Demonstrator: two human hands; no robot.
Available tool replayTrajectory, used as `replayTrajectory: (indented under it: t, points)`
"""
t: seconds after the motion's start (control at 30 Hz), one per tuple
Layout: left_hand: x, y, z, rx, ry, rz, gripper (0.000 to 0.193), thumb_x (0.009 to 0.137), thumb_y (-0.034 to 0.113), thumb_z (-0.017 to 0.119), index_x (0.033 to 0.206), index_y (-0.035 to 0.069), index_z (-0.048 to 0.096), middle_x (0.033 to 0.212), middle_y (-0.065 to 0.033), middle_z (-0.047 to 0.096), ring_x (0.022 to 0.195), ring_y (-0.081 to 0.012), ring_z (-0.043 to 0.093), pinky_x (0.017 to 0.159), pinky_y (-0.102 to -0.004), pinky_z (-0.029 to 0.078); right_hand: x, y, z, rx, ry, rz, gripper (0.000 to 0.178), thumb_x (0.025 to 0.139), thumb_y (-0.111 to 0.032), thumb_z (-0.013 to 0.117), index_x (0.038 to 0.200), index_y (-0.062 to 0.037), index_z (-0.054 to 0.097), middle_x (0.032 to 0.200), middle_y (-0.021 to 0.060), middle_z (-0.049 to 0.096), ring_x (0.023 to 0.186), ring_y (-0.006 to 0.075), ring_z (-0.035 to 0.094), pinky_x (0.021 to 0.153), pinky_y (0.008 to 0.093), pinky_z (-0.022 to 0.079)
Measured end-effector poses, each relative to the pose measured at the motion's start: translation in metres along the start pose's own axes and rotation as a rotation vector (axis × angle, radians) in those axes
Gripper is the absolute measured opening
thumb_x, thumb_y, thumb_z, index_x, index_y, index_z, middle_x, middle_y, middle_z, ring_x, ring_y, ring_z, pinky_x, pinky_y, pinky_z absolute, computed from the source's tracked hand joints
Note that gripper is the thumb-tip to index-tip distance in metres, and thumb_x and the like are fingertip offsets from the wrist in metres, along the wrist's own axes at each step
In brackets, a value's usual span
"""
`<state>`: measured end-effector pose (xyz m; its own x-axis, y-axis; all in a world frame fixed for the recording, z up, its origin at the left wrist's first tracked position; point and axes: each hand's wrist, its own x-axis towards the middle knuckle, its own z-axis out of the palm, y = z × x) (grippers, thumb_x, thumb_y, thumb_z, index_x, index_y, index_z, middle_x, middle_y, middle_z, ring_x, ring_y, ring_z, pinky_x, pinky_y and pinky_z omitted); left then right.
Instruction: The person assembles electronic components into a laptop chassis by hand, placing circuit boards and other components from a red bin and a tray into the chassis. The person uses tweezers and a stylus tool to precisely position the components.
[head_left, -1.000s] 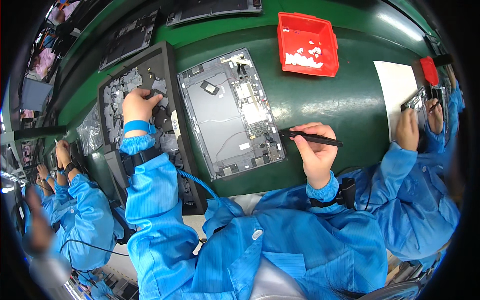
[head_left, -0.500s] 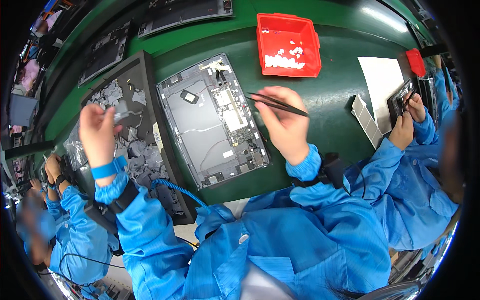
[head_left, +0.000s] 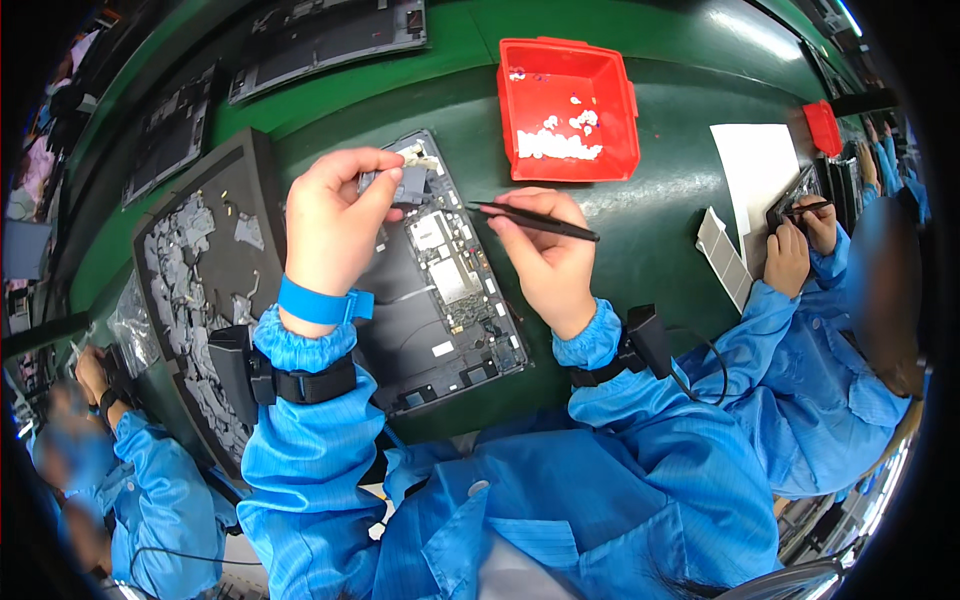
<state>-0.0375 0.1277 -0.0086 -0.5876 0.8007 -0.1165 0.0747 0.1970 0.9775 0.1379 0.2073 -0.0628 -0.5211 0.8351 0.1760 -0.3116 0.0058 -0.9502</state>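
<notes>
My left hand (head_left: 335,210), with a blue wrist strap, pinches a small flat grey piece (head_left: 411,186) between thumb and fingers. It is over the upper end of an open tablet-like housing (head_left: 412,345), whose upper left part the hand and forearm hide. A circuit board with pale shields (head_left: 455,280) runs along the housing's right side. My right hand (head_left: 552,265) grips black tweezers (head_left: 545,222), their tips pointing left beside the housing's upper right edge. Whether the tips touch anything, I cannot tell.
Left of the housing stands a dark tray (head_left: 262,175) of grey pieces. A red bin (head_left: 618,115) with small white bits is beyond my right hand. Other dark housings (head_left: 330,50) lie at the back. To the right, a white sheet (head_left: 745,165) and another person's hands (head_left: 788,258).
My left hand has moved right from over the tray to the housing's upper end, with the grey piece in its fingers. My right hand with the tweezers has shifted slightly left and down.
</notes>
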Motion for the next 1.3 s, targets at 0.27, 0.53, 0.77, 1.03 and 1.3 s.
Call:
replayTrajectory:
  t: [0.27, 0.53, 0.77, 1.03, 1.3]
  points:
    - [0.005, -0.019, -0.004, 0.148, -0.076, -0.022, 0.023, 0.073, -0.014, 0.058, 0.094, -0.005, 0.056, 0.101, -0.0106, 0.053, 0.099, -0.0245, 0.058, 0.077, -0.0275, 0.050, 0.001, -0.004, -0.003, -0.033, -0.011, 0.036, 0.023, 0.076, 0.011, 0.058, 0.096, 0.0046, 0.050, 0.101, 0.0139, 0.053, 0.094, 0.0209, 0.060, 0.082, 0.0296, 0.050]
    - [0.005, -0.020, -0.010, -0.350, -0.024, -0.018, 0.010, 0.084, -0.003, 0.050, 0.088, 0.004, 0.044, 0.099, -0.0165, 0.060, 0.092, -0.0262, 0.061, 0.072, -0.0311, 0.052, 0.002, -0.004, -0.003, -0.060, -0.049, 0.022, 0.023, 0.077, 0.015, 0.053, 0.097, 0.0053, 0.046, 0.100, 0.0192, 0.054, 0.094, 0.0271, 0.059, 0.081, 0.0352, 0.051]
    - [0.000, -0.020, 0.006, -0.362, -0.030, -0.083, 0.016, 0.086, -0.002, 0.048, 0.100, -0.001, 0.040, 0.095, -0.0171, 0.061, 0.087, -0.0239, 0.062, 0.071, -0.0289, 0.053, 0.001, -0.004, 0.000, 0.101, -0.025, 0.111, 0.021, 0.079, 0.013, 0.052, 0.097, 0.0050, 0.044, 0.101, 0.0227, 0.054, 0.095, 0.0308, 0.059, 0.082, 0.0390, 0.052]
    - [-0.002, -0.023, 0.010, -0.360, -0.061, -0.066, 0.017, 0.088, 0.004, 0.050, 0.102, 0.001, 0.042, 0.097, -0.0155, 0.059, 0.088, -0.0266, 0.062, 0.072, -0.0307, 0.054, -0.001, -0.003, 0.004, 0.284, 0.043, 0.244, 0.021, 0.077, 0.013, 0.056, 0.091, 0.0038, 0.043, 0.101, 0.0203, 0.056, 0.092, 0.0218, 0.060, 0.081, 0.0309, 0.050]
    - [-0.002, -0.021, 0.010, -0.349, -0.084, -0.098, 0.018, 0.088, 0.003, 0.049, 0.104, 0.001, 0.042, 0.098, -0.0163, 0.059, 0.088, -0.0272, 0.062, 0.072, -0.0309, 0.054, 0.000, -0.004, 0.005, 0.232, 0.040, 0.284, 0.017, 0.078, 0.010, 0.058, 0.088, 0.0043, 0.046, 0.096, 0.0194, 0.058, 0.088, 0.0203, 0.061, 0.077, 0.0305, 0.052]
